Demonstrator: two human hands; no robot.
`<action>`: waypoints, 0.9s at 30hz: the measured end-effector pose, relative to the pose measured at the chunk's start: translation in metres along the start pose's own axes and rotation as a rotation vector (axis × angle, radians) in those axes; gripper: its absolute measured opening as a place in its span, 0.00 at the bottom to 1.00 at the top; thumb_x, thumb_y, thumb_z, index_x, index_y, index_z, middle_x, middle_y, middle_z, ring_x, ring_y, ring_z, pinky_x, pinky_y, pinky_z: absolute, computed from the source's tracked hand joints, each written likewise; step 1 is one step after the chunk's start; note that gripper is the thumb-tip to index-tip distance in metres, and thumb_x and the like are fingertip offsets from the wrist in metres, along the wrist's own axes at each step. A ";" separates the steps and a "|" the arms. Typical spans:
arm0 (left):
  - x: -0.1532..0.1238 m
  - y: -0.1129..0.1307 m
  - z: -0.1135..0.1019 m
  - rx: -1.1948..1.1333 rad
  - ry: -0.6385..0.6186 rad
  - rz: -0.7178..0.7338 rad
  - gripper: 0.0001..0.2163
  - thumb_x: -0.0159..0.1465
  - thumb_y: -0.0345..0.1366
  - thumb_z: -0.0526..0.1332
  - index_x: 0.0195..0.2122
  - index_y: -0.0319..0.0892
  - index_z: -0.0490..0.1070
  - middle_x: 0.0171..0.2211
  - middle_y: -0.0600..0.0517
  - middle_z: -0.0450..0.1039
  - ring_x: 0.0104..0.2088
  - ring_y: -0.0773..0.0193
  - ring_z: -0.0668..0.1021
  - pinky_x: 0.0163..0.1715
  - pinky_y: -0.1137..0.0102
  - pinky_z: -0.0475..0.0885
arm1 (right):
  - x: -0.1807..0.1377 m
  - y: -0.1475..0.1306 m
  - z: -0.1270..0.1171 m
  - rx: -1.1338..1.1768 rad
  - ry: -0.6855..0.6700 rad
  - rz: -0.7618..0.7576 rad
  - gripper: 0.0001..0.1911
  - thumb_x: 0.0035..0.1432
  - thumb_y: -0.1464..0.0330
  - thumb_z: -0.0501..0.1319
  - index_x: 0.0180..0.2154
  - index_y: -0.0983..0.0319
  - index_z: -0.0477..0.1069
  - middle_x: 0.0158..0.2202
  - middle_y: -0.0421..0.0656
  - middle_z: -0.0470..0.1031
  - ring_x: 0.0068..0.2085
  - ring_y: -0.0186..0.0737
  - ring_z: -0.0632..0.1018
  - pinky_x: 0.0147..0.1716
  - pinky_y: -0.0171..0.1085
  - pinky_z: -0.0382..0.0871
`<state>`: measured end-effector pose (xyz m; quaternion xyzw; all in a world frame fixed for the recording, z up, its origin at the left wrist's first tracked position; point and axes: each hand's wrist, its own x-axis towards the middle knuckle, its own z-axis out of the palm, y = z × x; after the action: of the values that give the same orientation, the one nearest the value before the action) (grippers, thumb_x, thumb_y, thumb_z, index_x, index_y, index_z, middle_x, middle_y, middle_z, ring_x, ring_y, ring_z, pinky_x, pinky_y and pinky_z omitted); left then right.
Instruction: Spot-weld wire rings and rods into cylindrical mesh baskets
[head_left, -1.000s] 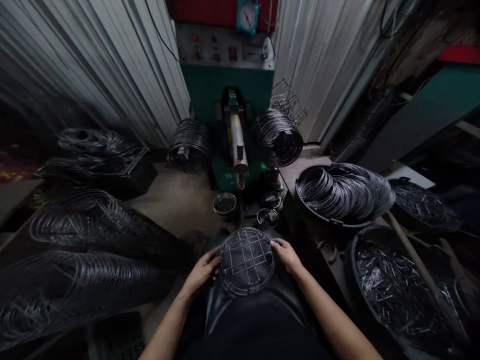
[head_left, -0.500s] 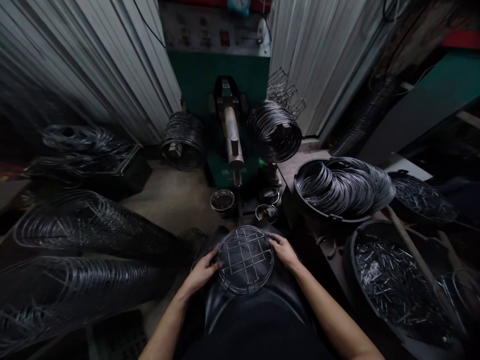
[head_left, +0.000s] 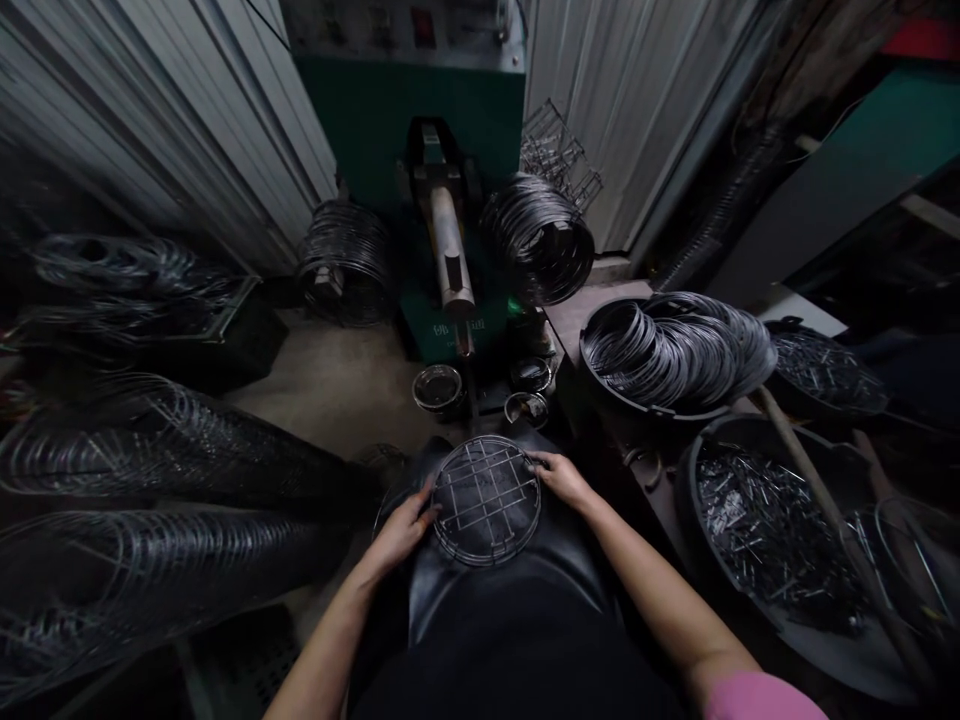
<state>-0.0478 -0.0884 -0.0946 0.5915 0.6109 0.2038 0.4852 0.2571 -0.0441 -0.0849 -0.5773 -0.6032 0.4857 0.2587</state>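
A round wire rack point(head_left: 486, 500) with crossing bars inside its double ring lies over my lap, tilted toward me. At its left rim my left hand point(head_left: 407, 525) is closed, thumb on top and fingers around the edge. My right hand point(head_left: 561, 478) pinches the upper right of the rim. Beneath the rack a dark, shiny apron point(head_left: 517, 590) covers my legs. Just beyond it stands a green machine point(head_left: 450, 325) with a thick metal arm point(head_left: 450, 245) pointing down toward me.
Wire rings fill a black basin point(head_left: 675, 355) on the right. Nearer, a larger basin point(head_left: 772, 540) holds short metal rods and a stick. Tall stacks of wire rings point(head_left: 172, 560) stand on the left. Small bowls point(head_left: 437, 388) sit below the machine. Ring bundles point(head_left: 538, 240) hang beside the arm.
The view has tipped down and shifted slightly, so the machine appears higher and further left. Both hands still grip the rack, which sits much the same over my lap. A pink sleeve now shows.
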 end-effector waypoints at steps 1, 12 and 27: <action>0.000 -0.001 -0.003 0.061 -0.038 0.010 0.29 0.55 0.46 0.56 0.56 0.37 0.64 0.54 0.43 0.68 0.56 0.52 0.68 0.57 0.61 0.59 | 0.000 0.001 -0.002 -0.006 -0.023 0.009 0.20 0.50 0.72 0.60 0.47 0.61 0.74 0.47 0.44 0.76 0.51 0.47 0.75 0.54 0.45 0.63; -0.011 -0.010 0.004 0.181 0.141 0.088 0.25 0.57 0.48 0.56 0.52 0.39 0.69 0.42 0.46 0.70 0.46 0.53 0.73 0.51 0.61 0.65 | -0.015 0.008 0.001 0.061 0.002 0.053 0.21 0.50 0.70 0.63 0.48 0.58 0.73 0.47 0.40 0.76 0.52 0.46 0.74 0.56 0.44 0.60; -0.044 0.014 0.036 0.413 0.033 -0.074 0.57 0.40 0.57 0.66 0.65 0.39 0.36 0.60 0.36 0.48 0.61 0.41 0.58 0.55 0.55 0.60 | -0.019 0.012 0.004 0.038 0.002 0.030 0.21 0.49 0.68 0.64 0.48 0.59 0.73 0.47 0.41 0.77 0.51 0.46 0.74 0.55 0.44 0.61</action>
<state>-0.0182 -0.1373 -0.0836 0.6520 0.6690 0.0660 0.3507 0.2630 -0.0646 -0.0925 -0.5815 -0.5849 0.5006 0.2629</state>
